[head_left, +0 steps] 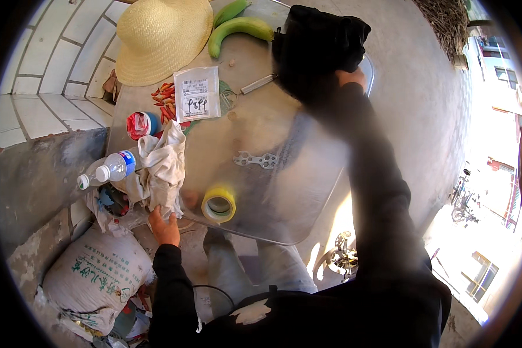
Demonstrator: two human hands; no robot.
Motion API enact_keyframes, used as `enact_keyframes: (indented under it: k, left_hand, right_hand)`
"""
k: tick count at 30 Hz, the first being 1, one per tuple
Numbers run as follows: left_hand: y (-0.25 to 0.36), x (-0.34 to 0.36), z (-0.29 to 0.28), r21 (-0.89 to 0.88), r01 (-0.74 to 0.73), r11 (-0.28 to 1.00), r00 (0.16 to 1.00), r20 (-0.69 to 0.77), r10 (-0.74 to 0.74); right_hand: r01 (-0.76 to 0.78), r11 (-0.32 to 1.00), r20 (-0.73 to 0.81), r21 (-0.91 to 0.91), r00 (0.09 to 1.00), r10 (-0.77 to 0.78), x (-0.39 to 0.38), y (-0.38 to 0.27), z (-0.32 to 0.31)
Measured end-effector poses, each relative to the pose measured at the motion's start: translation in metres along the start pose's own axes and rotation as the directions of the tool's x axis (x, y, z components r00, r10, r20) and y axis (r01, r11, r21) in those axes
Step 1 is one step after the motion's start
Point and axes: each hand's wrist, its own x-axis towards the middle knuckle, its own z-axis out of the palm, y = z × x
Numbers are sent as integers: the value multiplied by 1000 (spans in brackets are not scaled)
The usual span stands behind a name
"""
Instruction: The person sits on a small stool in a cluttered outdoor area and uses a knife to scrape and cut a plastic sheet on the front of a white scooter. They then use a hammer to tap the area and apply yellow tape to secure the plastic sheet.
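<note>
My right hand (350,77) is stretched to the far side of the glass table (284,203) and grips a black cloth bundle (319,43) held up above the tabletop. My left hand (165,227) is at the table's near left edge, its fingers on the lower end of a crumpled whitish cloth (163,165) that hangs over the edge. A yellow tape roll (218,203) stands just right of that hand. A flat metal multi-wrench (256,159) lies in the table's middle.
A straw hat (159,36), green gourds (238,27), red chillies (164,101), a clear labelled packet (196,93), a metal tool (258,84) and a blue-rimmed bowl (141,124) lie on the far part. A plastic bottle (110,169) lies at left; a filled white sack (95,278) sits below.
</note>
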Motion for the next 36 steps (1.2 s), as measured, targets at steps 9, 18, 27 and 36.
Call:
enact_keyframes:
  k: [9,18,27,36]
  left_hand:
    - [-1,14,-1,66,44,997,999,20,-45]
    - [42,25,-5,95,-9,995,999,-52,14]
    - [63,52,-1,209,151,966,983,-139,-123]
    - [40,47,-3,227,37,973,971,-239,19]
  right_hand:
    - [-205,488,290,848,951,-105,33,42,-197]
    - [-86,388,96,918,995,-7,-17,111,-358]
    - [-149,420,220,895,968,-125,-74,111,-312]
    - [-17,721,393,693,848,-357,-138,33,-163]
